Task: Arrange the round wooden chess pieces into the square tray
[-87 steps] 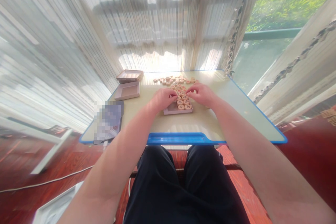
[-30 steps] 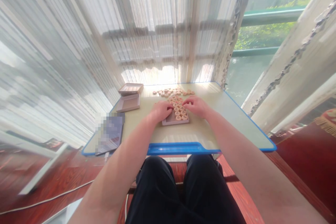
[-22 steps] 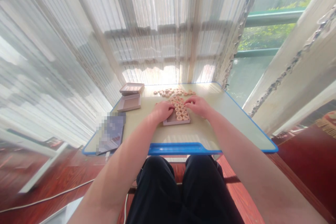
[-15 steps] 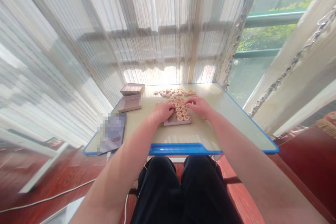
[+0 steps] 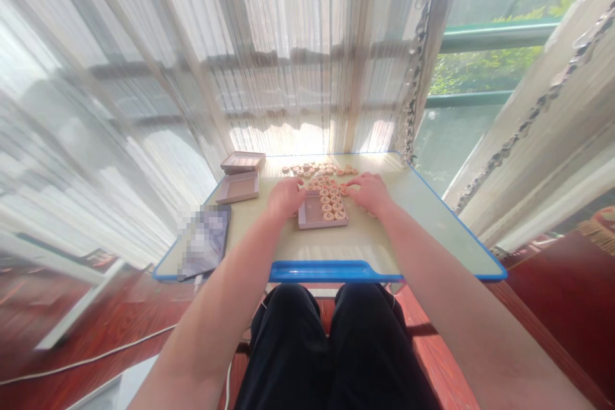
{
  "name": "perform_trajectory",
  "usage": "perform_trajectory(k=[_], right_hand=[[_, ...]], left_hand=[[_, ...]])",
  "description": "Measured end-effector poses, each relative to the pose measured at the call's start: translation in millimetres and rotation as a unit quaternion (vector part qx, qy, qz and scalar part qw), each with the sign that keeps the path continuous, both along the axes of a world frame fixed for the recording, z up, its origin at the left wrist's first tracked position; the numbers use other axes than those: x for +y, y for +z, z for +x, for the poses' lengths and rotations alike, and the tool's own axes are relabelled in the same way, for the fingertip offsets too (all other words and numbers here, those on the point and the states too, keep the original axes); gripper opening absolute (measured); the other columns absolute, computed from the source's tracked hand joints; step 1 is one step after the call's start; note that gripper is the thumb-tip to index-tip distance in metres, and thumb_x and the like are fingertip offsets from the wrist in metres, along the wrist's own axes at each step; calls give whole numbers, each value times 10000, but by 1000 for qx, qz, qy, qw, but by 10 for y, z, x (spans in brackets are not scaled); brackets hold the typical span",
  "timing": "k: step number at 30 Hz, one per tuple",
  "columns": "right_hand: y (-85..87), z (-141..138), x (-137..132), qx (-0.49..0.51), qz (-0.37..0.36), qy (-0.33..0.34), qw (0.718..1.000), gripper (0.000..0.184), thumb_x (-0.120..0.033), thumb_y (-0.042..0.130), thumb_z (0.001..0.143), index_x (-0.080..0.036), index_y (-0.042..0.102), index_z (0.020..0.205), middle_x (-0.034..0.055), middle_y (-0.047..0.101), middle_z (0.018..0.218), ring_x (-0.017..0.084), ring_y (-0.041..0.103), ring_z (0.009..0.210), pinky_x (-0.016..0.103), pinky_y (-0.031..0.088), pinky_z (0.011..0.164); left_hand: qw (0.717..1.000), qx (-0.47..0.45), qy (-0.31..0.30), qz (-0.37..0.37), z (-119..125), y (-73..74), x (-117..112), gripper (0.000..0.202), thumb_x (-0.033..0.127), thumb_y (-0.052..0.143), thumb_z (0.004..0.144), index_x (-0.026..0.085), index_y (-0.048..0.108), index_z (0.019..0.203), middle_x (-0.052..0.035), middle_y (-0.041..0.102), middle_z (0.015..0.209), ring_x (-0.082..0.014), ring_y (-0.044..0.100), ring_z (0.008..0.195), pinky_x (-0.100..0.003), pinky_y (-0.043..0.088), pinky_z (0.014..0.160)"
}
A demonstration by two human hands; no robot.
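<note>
A shallow open box (image 5: 323, 224) lies on the table in front of me, with round wooden Chinese chess pieces (image 5: 339, 207) in two columns on its right side. The left part of its floor is bare. My left hand (image 5: 287, 196) is by the box's upper left corner, fingers slightly curled and apart, nothing visible in them. At the upper right edge of the box, my right hand (image 5: 369, 192) has thumb and fingertips on a chess piece (image 5: 344, 190). More pieces lie just beyond the box, between the hands.
Loose chess pieces (image 5: 317, 170) are scattered near the table's far edge. Two more shallow boxes, one box (image 5: 243, 161) behind the other box (image 5: 239, 188), stand at the far left. A tablet-like device (image 5: 218, 237) lies at the left edge. A blue tray (image 5: 321, 271) lines the front edge.
My left hand has moved left, out of the box to its corner, uncovering the bare floor. My right hand has shifted slightly right with its fingertips near the box's edge.
</note>
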State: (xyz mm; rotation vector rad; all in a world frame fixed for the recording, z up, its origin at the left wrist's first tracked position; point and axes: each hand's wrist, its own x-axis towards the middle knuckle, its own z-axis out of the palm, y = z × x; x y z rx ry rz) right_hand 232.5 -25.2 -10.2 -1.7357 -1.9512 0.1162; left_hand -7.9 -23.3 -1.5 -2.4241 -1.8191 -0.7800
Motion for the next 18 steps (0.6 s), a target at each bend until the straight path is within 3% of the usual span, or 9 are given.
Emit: perform_trajectory(k=[3,9,12,15,18], right_hand=[[11,12,-11,-3,4,-24,1000,312,-343,558,719,-243,728,960,100,599,1046,271,461,1029,409,353,920],[61,4,-56,-12,-67,-92,993,453,-399,511,745,-216,637,1139,115,542,1184,298,429,1128,386,346,941],[71,-32,-68,-30,-77,-109,991,590,-503,457,786,-234,492,1310,124,434,1347,312,370,1224,410,299,1002],[59,-59,-57,-34,-94,-122,987,654,-569,382,821,-262,360,1398,111,265,1481,313,223,1343,437,223,1060],[38,-57,-20,-45,-131,-109,984,676,-578,339,841,-224,330,1417,122,225,1505,311,158,1376,440,179,1083]], left_hand=[[999,24,14,-38,-28,-24,27,263,314,491,771,192,692,889,-38,671,665,-184,597,681,-259,455,631],[997,50,19,-47,6,-8,1,294,323,447,801,191,701,869,-57,701,840,-193,612,790,-265,455,694],[997,54,5,-52,19,-1,-3,296,304,438,804,194,699,890,-59,702,879,-200,613,817,-278,456,721],[997,54,-7,-51,28,-15,5,289,290,431,804,201,696,875,-55,701,885,-205,615,826,-283,456,726],[997,52,-17,-45,37,-34,6,278,265,427,804,206,694,854,-49,698,878,-203,615,829,-281,456,729]])
